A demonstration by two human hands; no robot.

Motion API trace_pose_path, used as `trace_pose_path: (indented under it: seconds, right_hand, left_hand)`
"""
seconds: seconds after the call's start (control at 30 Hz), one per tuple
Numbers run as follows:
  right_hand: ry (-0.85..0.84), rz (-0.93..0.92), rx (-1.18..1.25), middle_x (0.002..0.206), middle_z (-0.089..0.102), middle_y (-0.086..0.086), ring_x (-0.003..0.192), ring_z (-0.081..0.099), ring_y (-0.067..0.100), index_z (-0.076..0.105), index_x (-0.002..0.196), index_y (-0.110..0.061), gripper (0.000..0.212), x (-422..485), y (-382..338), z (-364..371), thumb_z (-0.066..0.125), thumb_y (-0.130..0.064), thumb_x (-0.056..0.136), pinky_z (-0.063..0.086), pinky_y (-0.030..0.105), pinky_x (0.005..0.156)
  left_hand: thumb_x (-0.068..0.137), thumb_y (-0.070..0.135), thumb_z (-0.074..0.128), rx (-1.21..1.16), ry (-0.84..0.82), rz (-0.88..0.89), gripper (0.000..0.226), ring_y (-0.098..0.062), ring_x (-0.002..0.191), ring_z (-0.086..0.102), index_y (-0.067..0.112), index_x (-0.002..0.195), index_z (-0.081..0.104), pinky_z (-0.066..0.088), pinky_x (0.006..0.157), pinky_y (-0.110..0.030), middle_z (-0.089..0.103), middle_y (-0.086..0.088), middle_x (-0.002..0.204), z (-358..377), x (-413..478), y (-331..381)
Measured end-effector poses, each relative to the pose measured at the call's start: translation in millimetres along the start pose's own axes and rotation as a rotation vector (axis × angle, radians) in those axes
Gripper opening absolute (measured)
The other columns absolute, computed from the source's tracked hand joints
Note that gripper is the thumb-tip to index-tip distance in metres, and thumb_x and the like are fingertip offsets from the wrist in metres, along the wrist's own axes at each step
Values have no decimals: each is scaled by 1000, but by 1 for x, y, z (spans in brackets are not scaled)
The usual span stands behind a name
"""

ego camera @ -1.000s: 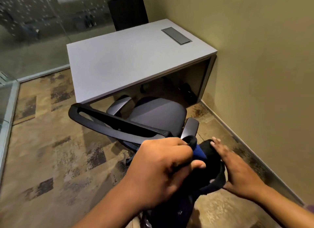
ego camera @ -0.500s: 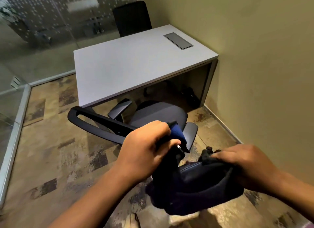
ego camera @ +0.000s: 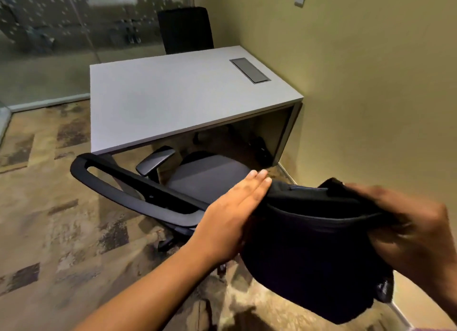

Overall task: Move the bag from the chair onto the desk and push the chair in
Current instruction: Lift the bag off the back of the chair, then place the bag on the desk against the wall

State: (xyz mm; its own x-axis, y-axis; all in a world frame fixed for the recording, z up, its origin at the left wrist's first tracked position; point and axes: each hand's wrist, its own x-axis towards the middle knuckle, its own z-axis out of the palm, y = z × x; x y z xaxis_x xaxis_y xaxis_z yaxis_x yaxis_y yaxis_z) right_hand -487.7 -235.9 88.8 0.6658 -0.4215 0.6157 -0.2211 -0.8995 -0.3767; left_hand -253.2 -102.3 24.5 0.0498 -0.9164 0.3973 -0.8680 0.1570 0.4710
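One dark bag is hanging in the air between two hands, off the chair and not yet on the desk. The right hand, blurred, is clenching the bag's upper right edge, fingers curled over the fabric. The left hand is lying flat against the bag's left side with its fingers straight and together, pressing rather than gripping.

Just left of and beyond the grip, one grey office chair is standing with nothing on its seat; its curved black back frame is sweeping out to the left of the left hand, and one armrest is showing above the seat. The seat is sitting partly under the front edge of the desk.

Farther beyond the hands, one white desk is standing against the wall on the right, with one grey cable hatch set in its far right corner. Past the desk, a second chair, black, is standing before a glass partition.
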Motion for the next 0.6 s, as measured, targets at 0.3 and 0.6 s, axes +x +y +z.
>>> trace_pose_path:
  seconds: [0.3, 0.6]
  right_hand:
    - [-29, -84, -131, 132, 57, 12, 125, 57, 22, 63, 117, -6, 36, 17, 20, -6, 46, 6, 87, 44, 36, 106]
    - [-46, -42, -176, 130, 60, 12, 123, 58, 23, 68, 111, -6, 36, 33, 67, -17, 49, 9, 85, 49, 41, 100]
  left_hand:
    - [81, 10, 62, -147, 136, 87, 43, -9, 124, 51, 13, 125, 61, 43, 101, -25, 61, -1, 129, 0, 57, -28]
    - [84, 12, 55, -173, 125, 153, 37, -9, 121, 54, 15, 120, 66, 47, 97, -28, 65, 3, 124, 0, 121, -32]
